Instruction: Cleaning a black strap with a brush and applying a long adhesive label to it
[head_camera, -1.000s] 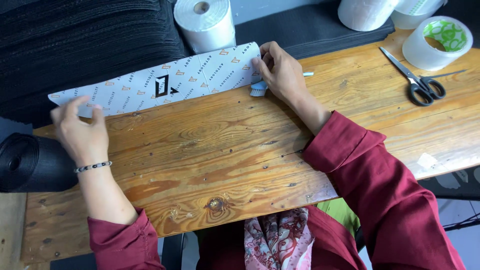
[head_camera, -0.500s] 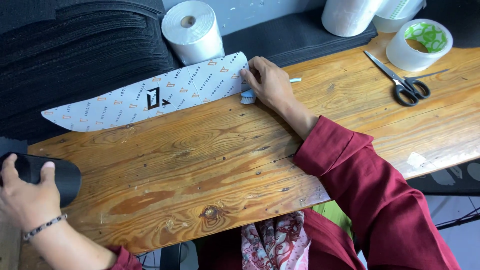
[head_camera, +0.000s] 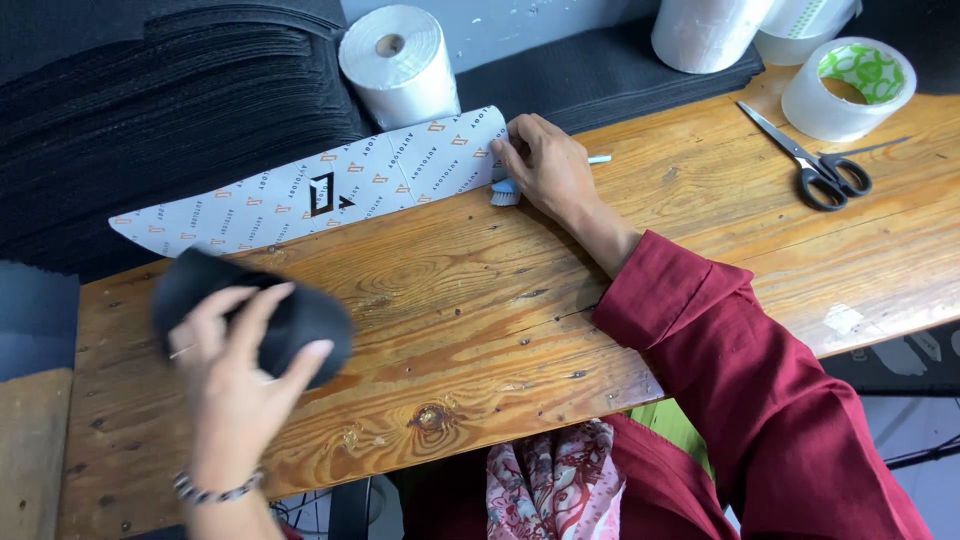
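Left hand (head_camera: 235, 375) grips black roll (head_camera: 250, 312), blurred, over near-left of wooden table (head_camera: 480, 330). Right hand (head_camera: 545, 170) presses right end of printed paper strip (head_camera: 310, 190), covering small brush (head_camera: 505, 190). Scissors (head_camera: 815, 160), tape roll (head_camera: 848, 88) far right.

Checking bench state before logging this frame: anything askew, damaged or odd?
Nothing damaged or spilled. The printed white sheet lies slanted, its far edge hanging over the wooden bench onto the black stack. The right hand pins its end beside a small brush; the left hand holds a blurred black roll.

Blurred black roll (head_camera: 255, 310) over bench; printed sheet (head_camera: 320, 190) lies flat.
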